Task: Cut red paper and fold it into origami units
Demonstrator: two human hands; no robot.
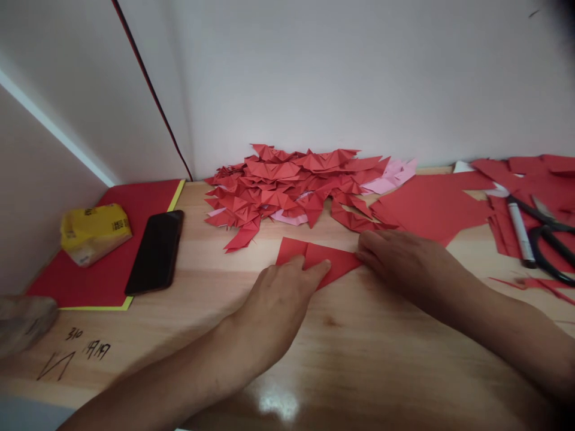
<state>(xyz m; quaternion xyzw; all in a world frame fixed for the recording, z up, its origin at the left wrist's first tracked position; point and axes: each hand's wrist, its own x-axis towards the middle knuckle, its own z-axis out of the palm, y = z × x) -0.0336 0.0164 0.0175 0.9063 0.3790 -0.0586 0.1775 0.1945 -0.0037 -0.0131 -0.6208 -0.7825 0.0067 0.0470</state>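
Observation:
A folded red paper piece point(314, 256) lies flat on the wooden table point(359, 359), just in front of me. My left hand point(281, 302) rests on its near left part, fingers stretched forward and pressing the fold down. My right hand point(399, 257) lies flat on the table at the paper's right tip, fingertips touching that corner. Neither hand lifts the paper.
A heap of folded red and pink paper shapes point(296, 185) sits against the wall. Red sheets point(431, 203), a marker point(521, 230) and black scissors point(550, 239) lie at the right. At the left are a black phone point(155, 251) and a yellow packet point(94, 230) on red card.

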